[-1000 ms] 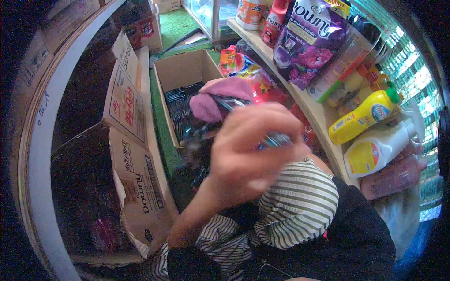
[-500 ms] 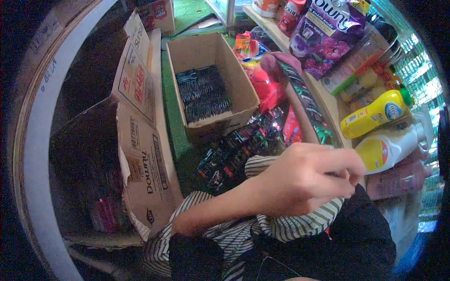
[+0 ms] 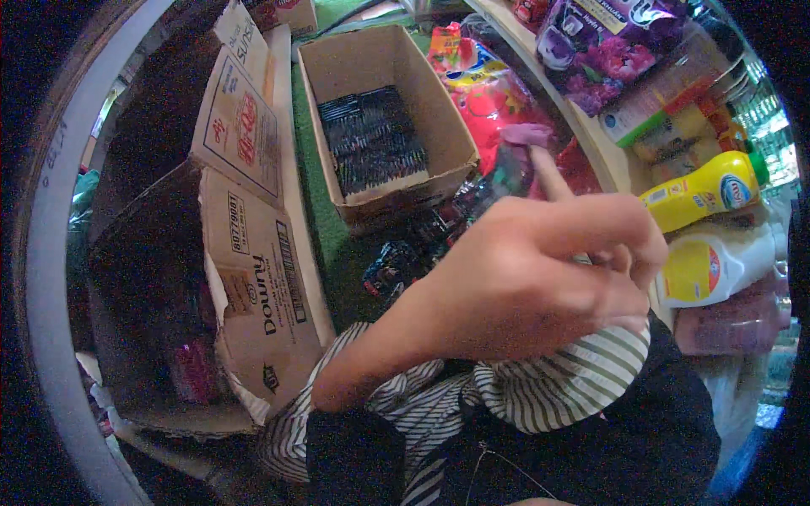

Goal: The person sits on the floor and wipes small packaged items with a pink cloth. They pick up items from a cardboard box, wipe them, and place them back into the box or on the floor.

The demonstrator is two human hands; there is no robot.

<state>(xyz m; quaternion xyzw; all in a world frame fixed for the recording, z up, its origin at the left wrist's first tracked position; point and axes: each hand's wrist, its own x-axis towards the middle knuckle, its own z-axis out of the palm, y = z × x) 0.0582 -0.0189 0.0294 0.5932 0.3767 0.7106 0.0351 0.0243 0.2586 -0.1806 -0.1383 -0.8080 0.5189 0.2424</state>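
Observation:
My left hand (image 3: 540,270) is large in the middle, its arm rising from the lower left. Its fingers are curled together, and whatever lies in them is mostly hidden. Behind it my right forearm stretches away to my right hand (image 3: 530,137), small and smeared by motion. Dark sachets with some green (image 3: 508,173) are beside that hand; whether it grips them is unclear. A heap of shiny black sachets (image 3: 392,266) lies below the open cardboard box (image 3: 456,181). Inside the box, dark sachets (image 3: 371,139) stand in packed rows.
A larger open carton (image 3: 253,295) with torn flaps is on the left, pink packets (image 3: 192,371) inside. Red packages (image 3: 494,97) lie right of the sachet box. Along the right shelf are a purple pouch (image 3: 599,55), a yellow bottle (image 3: 696,194) and a white bottle (image 3: 717,270).
My left hand has come slightly up and looks larger. My right hand has shifted right and a little nearer. The green-and-black sachet strip beside my right forearm no longer shows there.

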